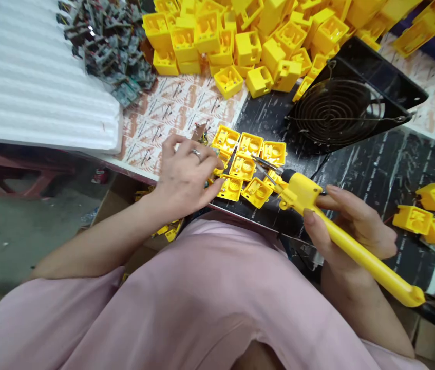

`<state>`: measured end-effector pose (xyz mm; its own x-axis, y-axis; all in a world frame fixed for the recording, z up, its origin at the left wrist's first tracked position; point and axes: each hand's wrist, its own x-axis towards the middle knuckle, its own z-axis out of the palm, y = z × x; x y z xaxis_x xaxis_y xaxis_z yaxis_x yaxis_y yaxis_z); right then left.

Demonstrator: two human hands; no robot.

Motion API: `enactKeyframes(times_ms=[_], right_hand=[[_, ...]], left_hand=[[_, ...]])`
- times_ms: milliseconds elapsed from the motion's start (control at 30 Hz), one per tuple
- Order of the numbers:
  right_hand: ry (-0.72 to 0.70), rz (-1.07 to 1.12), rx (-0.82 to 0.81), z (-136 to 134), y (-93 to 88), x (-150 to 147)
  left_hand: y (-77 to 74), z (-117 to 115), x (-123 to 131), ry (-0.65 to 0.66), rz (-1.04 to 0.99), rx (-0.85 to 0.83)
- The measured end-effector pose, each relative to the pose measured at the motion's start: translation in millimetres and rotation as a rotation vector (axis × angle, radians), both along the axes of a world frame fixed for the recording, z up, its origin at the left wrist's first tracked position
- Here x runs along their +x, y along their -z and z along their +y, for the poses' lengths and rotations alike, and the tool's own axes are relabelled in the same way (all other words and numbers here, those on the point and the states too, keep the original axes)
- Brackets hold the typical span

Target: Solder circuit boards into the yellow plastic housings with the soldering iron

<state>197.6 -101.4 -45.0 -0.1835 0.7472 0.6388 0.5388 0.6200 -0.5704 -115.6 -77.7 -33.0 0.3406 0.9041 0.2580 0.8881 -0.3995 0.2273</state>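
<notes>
The bench [386, 169] was dark and scuffed, with printed paper sheets [171, 110] laid over it toward eleven o'clock; their reddish print was too small to read. A white ribbed foam board [28, 77] lay at ten o'clock, a heap of grey circuit parts [109, 46] beside it, and a big pile of yellow housings [263, 41] ran across twelve o'clock. A black fan [340, 110] sat tilted at one o'clock.

The right hand [348, 226] was closed around a yellow soldering iron [356, 246], its metal tip pointing toward nine o'clock at a tight cluster of small yellow housings [246, 164] lying open side up. The left hand [186, 174], a ring on one finger, rested flat on the cluster's nine o'clock edge, fingers spread over the nearest pieces, gripping nothing that showed. More housings [433, 216] lay at three o'clock.
</notes>
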Motion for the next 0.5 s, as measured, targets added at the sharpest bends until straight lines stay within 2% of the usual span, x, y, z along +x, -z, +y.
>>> enactKeyframes(times_ms=[100,233,400,500], right_hand=[[-0.02,-0.003,0.017,-1.9,-3.2,-1.8],[0.023,-0.006,0.008,-7.3,-3.9,2.0],[-0.064,-0.006,0.024,-7.2,-3.1,4.4],[-0.073,-0.008,0.02,-6.0,-3.6,4.3]], left_hand=[[14.5,0.7,0.1,0.002,-0.073,-0.014],[11.9,3.9,-5.6,0.064,-0.118,-0.072],[12.1,3.3,3.2,0.015,-0.069,0.021],[13.1,5.3,5.7,0.033,-0.028,0.015]])
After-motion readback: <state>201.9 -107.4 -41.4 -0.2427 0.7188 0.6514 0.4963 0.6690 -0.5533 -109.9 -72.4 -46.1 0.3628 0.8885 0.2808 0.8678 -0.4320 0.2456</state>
